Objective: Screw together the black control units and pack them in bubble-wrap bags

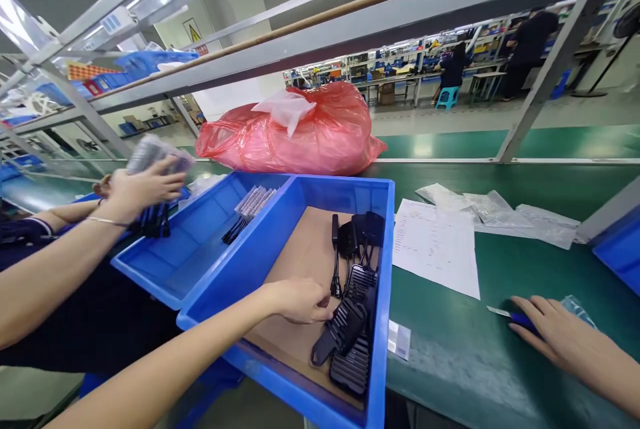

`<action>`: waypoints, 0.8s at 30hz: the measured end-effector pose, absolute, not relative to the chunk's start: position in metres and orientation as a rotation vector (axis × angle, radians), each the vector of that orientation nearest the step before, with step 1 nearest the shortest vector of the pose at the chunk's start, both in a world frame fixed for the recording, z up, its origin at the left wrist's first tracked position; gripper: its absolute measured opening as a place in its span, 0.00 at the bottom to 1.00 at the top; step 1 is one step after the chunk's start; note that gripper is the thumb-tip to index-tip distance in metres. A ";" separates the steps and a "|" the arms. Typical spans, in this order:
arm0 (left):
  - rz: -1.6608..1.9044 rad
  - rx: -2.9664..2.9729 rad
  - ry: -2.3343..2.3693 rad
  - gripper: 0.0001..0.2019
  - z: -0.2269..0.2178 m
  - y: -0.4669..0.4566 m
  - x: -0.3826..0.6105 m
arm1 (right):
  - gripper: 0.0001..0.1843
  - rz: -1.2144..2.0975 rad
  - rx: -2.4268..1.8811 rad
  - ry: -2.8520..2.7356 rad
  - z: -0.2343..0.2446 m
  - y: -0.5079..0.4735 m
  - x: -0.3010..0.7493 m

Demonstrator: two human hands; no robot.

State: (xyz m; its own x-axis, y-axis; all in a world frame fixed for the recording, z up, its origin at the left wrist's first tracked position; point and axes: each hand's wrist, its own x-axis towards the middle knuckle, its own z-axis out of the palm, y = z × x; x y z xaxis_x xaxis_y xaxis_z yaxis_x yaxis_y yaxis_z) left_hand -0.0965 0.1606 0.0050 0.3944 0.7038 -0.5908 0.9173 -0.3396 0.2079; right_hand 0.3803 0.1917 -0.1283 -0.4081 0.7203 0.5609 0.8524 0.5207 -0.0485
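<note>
The single view is taken from the wearer's head, directed forward and down over the green bench (pixel 450 342). The blue bin (pixel 387 282) and left hand (pixel 300 300) are seen close up at six o'clock, the right hand (pixel 557 335) near at four, a turquoise stool (pixel 447 97) far off at two.

the box (pixel 382 355) is smooth blue plastic, lined with matt brown cardboard (pixel 293 249). the black parts (pixel 351 357) look like hard plastic, ribbed in places. the bag (pixel 300 142) is thin red film, glossy and crinkled. the sheet (pixel 435 245) is matt white paper; the packets (pixel 493 207) near it are clear, wrinkled plastic. the worktop (pixel 450 355) is smooth green with a soft shine. the knife (pixel 521 320) has a bright metal blade (pixel 499 311).
</note>
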 end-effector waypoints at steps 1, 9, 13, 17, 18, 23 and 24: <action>-0.551 2.141 1.387 0.18 0.004 0.160 -0.098 | 0.38 -0.431 -1.215 -2.327 -0.125 0.190 0.367; -0.435 2.145 1.369 0.15 -0.009 0.164 -0.104 | 0.20 -0.351 -0.976 -2.246 -0.149 0.111 0.210; -0.363 2.145 1.359 0.15 -0.009 0.165 -0.106 | 0.21 -0.358 -0.963 -2.237 -0.174 0.104 0.194; -0.276 2.140 1.375 0.16 -0.008 0.164 -0.109 | 0.20 -0.310 -0.946 -2.270 -0.174 0.111 0.194; -0.249 2.137 1.382 0.17 -0.008 0.164 -0.110 | 0.21 -0.299 -0.942 -2.271 -0.172 0.112 0.193; -0.030 2.120 1.419 0.15 -0.011 0.166 -0.119 | 0.25 -0.244 -0.954 -2.253 -0.146 0.123 0.207; 0.044 2.120 1.431 0.14 -0.009 0.166 -0.119 | 0.24 -0.231 -0.970 -2.246 -0.134 0.128 0.216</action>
State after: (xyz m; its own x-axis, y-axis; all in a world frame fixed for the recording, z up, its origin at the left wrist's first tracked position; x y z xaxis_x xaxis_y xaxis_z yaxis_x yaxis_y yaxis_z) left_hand -0.1194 0.1655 -0.0085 0.4253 0.8600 -0.2819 0.8410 -0.2604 0.4743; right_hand 0.2164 0.1285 -0.1339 -0.4986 0.5810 0.6433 0.6998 0.7078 -0.0968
